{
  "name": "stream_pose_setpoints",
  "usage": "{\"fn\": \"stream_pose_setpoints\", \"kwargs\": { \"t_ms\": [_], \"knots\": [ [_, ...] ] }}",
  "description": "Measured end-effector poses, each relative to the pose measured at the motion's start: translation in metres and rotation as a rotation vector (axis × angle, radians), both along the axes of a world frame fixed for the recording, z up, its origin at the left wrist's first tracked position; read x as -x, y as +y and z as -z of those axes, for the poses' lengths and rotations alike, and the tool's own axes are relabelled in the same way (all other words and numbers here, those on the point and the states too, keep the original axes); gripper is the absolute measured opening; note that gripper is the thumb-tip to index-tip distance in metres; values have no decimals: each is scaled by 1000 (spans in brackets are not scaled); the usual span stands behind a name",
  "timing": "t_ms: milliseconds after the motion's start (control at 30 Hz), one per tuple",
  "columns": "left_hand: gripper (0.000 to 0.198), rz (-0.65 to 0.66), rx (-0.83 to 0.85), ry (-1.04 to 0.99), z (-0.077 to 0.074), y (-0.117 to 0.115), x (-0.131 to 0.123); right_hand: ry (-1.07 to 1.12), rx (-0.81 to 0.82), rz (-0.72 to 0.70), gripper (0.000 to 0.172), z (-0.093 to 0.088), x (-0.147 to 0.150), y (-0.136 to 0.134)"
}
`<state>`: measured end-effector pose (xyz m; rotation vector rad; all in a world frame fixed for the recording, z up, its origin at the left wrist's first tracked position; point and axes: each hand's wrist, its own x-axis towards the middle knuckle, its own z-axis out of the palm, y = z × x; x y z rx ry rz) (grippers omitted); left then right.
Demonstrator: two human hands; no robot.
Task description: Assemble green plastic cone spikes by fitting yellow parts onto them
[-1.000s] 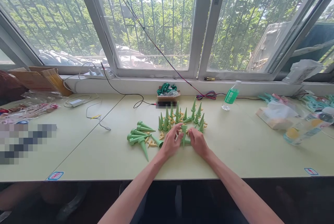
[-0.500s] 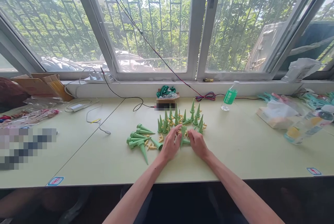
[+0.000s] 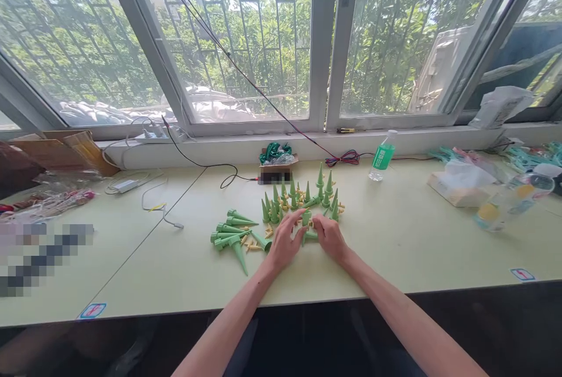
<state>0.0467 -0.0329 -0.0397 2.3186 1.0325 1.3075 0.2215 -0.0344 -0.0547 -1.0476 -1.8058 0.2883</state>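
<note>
Your left hand [image 3: 287, 242] has 1 green cone [image 3: 307, 216] pinched at the fingertips, so it's sitting between your 2 hands, wide end up, long axis roughly up-down. Your right hand [image 3: 332, 240] is just beside it too, fingers curled, but can't tell if they're gripping anything. Standing cones [image 3: 293, 194] are just beyond your grip, yellow pegs [image 3: 253, 246] off left.

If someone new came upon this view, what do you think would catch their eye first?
Probably the cluster of mostly upright green spikes near the middle of the table, with a loose pile of more to its left. Just in front, the left hand grips a green piece, the right hand close beside it. Bright foliage behind windows spans the top.
</note>
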Motion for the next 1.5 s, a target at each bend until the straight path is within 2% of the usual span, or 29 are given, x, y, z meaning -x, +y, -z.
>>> {"fn": "stream_pose_setpoints", "kwargs": {
  "t_ms": [500,733,900,1133,1333,1500],
  "knots": [
    [41,-20,-47,-33,-3,0,-1,29,94,-37,35,-2,0,-1],
    [53,-17,14,-7,-2,-1,-1,34,98,-13,36,-2,0,-1],
    [64,-8,44,17,-4,-2,0,26,97,-47,38,-2,0,-2],
    [44,-58,36,17,-3,-2,-2,14,86,-21,38,1,1,0],
    [29,-192,47,-68,-2,-1,-4,27,63,-47,35,-7,1,-5],
    [29,-136,45,-67,-4,-2,-5,33,67,-60,32,-10,1,-7]
  ]
}}
